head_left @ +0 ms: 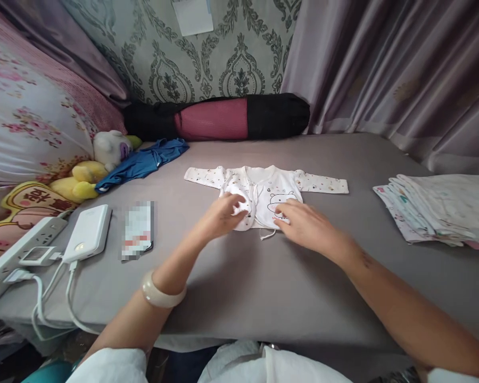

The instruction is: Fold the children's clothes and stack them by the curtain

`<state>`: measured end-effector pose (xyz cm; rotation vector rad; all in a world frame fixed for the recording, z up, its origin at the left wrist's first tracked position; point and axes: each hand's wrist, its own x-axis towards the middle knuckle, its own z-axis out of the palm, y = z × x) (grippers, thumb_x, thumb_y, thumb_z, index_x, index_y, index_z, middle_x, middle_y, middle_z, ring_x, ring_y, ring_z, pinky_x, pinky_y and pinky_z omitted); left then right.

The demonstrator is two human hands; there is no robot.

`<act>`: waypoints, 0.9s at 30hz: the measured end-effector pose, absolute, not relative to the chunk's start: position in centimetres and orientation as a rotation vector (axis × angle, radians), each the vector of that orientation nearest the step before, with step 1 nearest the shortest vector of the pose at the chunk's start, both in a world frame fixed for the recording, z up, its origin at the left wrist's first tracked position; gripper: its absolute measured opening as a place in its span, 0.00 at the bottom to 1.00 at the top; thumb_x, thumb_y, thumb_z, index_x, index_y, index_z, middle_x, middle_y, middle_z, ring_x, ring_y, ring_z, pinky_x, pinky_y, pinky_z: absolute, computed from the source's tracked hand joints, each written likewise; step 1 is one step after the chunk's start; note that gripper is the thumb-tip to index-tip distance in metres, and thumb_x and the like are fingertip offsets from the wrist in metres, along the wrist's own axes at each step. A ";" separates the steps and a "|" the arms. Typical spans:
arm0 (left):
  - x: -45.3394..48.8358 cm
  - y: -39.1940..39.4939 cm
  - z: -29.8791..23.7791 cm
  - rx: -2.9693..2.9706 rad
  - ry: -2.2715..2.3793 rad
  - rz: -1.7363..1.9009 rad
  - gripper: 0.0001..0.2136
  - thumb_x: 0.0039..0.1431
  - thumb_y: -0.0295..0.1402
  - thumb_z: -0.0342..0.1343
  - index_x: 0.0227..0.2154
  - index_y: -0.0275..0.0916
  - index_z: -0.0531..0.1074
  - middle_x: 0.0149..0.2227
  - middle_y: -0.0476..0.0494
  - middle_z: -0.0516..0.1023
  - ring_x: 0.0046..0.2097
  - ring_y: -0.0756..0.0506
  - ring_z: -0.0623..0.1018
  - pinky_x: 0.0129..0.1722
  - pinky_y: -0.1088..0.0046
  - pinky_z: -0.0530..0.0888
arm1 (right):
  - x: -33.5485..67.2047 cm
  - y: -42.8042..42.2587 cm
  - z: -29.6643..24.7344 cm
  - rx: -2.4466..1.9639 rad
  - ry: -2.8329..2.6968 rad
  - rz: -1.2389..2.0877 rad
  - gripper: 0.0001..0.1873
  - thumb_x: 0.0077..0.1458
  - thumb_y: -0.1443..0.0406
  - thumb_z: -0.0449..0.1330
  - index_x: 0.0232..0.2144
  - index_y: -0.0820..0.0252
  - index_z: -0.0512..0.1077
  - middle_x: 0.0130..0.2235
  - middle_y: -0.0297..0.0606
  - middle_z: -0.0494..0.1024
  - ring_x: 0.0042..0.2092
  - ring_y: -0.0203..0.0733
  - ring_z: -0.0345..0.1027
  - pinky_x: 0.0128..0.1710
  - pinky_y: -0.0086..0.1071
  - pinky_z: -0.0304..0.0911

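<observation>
A small white baby shirt [263,183] lies flat on the grey-covered surface, sleeves spread to both sides. It has small coloured prints, a hippo-like animal outline on the right front, and a white tie string [267,234] trailing from the bottom edge. My left hand [222,215] is over the lower left front, fingers bent and apart. Over the lower right front is my right hand [303,222], its fingers also curved and apart. Whether the fingertips touch the cloth, I cannot tell. Neither hand shows anything gripped.
A stack of folded clothes [443,207] lies at the right. At the left are a white power bank [87,231], a power strip [24,255] with cables, a blurred-out phone-like object [138,229], plush toys [82,181] and blue cloth [143,162]. A black-and-red roll [211,118] lies along the wall.
</observation>
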<state>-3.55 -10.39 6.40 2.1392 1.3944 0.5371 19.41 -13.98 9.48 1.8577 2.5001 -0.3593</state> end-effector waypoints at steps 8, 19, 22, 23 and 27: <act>1.1 -9.3 4.7 2.218 1.569 0.265 0.17 0.51 0.29 0.57 0.46 0.39 0.66 0.45 0.39 0.68 0.51 0.39 0.71 0.48 0.65 0.71 | 14.9 -10.1 7.9 1.691 2.468 -0.585 0.14 0.56 0.71 0.57 0.46 0.63 0.68 0.49 0.49 0.73 0.48 0.47 0.70 0.40 0.31 0.59; 0.7 -8.4 2.1 2.100 1.907 0.525 0.07 0.58 0.27 0.50 0.39 0.39 0.70 0.36 0.41 0.77 0.40 0.43 0.77 0.38 0.70 0.68 | 14.4 -10.1 5.3 1.870 2.506 -0.353 0.13 0.59 0.67 0.51 0.45 0.65 0.68 0.46 0.51 0.74 0.46 0.52 0.72 0.41 0.35 0.62; 0.4 -8.1 2.4 1.933 1.966 0.600 0.06 0.59 0.29 0.50 0.37 0.40 0.71 0.33 0.44 0.78 0.37 0.44 0.76 0.36 0.71 0.66 | 13.9 -9.8 4.7 1.948 2.467 -0.240 0.15 0.59 0.69 0.49 0.46 0.68 0.69 0.44 0.53 0.76 0.45 0.53 0.74 0.39 0.35 0.62; 0.2 -8.0 2.4 1.887 1.978 0.629 0.06 0.59 0.29 0.50 0.36 0.40 0.72 0.33 0.45 0.78 0.37 0.45 0.76 0.35 0.71 0.66 | 13.9 -9.5 4.6 1.970 2.454 -0.244 0.15 0.59 0.69 0.49 0.46 0.68 0.70 0.43 0.53 0.77 0.44 0.53 0.74 0.38 0.35 0.61; -0.1 -7.8 2.5 1.789 1.984 0.689 0.07 0.61 0.34 0.51 0.31 0.41 0.71 0.29 0.46 0.77 0.34 0.45 0.75 0.34 0.72 0.65 | 15.5 -7.9 4.6 2.116 2.426 -0.533 0.09 0.56 0.66 0.52 0.35 0.62 0.72 0.37 0.46 0.79 0.39 0.48 0.74 0.34 0.32 0.59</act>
